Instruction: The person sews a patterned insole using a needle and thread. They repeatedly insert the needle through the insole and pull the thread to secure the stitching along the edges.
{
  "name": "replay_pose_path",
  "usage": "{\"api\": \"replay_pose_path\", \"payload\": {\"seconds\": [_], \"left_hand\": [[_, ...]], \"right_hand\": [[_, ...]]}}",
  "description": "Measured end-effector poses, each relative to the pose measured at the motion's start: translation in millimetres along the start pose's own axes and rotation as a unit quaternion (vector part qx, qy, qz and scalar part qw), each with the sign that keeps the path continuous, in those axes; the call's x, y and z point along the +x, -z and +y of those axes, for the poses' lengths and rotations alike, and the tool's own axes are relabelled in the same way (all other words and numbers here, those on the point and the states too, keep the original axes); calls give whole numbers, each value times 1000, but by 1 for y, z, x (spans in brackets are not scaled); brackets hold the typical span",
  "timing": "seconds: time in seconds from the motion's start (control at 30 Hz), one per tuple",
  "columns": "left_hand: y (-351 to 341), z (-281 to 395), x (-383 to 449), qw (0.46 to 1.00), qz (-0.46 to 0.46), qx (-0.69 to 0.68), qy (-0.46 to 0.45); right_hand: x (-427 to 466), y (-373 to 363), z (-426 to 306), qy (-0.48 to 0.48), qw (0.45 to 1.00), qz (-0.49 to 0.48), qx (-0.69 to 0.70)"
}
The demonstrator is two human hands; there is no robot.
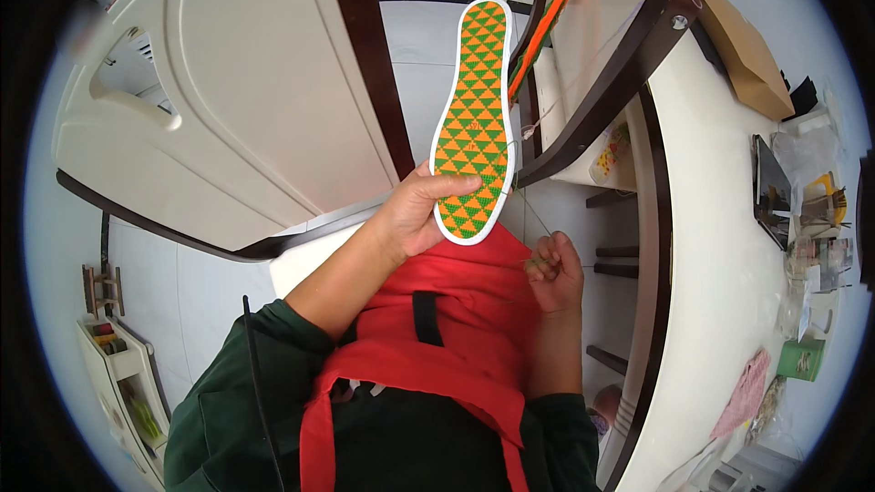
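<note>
My left hand (413, 212) grips an embroidered shoe insole (473, 102), the thumb pressed on its face near the lower end. Orange and green triangles cover the insole, and a white binding runs round its edge. To the right and a little lower, my right hand (555, 273) has its fingers curled on a thin green thread (536, 210). The thread runs up to the insole's right edge, with a loose loop there. Whether a needle is between the fingers is too small to tell. Below both hands spreads a red apron (458, 287).
A hank of orange and green yarn (552, 24) hangs over a dark wooden chair arm (615, 75) at the right. A white-backed chair (273, 82) stands at the left. The white table (711, 232) bears a cardboard box (745, 48), a black tablet (771, 191) and a pink cloth (744, 393).
</note>
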State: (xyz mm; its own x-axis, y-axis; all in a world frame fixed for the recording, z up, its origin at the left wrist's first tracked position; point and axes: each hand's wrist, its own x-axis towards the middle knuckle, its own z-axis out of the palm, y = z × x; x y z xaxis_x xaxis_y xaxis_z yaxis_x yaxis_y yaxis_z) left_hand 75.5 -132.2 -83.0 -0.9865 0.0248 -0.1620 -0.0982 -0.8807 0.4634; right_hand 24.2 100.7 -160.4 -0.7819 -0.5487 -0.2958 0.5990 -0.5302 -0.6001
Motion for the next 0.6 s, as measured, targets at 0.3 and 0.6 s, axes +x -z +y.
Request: {"api": "replay_pose_path", "payload": {"seconds": [0.3, 0.6], "left_hand": [[-9, 2, -6, 993, 35, 101, -45], [-10, 3, -8, 975, 63, 200, -79]], "right_hand": [[19, 66, -14, 284, 707, 269, -589], [10, 135, 0, 276, 682, 305, -605]]}}
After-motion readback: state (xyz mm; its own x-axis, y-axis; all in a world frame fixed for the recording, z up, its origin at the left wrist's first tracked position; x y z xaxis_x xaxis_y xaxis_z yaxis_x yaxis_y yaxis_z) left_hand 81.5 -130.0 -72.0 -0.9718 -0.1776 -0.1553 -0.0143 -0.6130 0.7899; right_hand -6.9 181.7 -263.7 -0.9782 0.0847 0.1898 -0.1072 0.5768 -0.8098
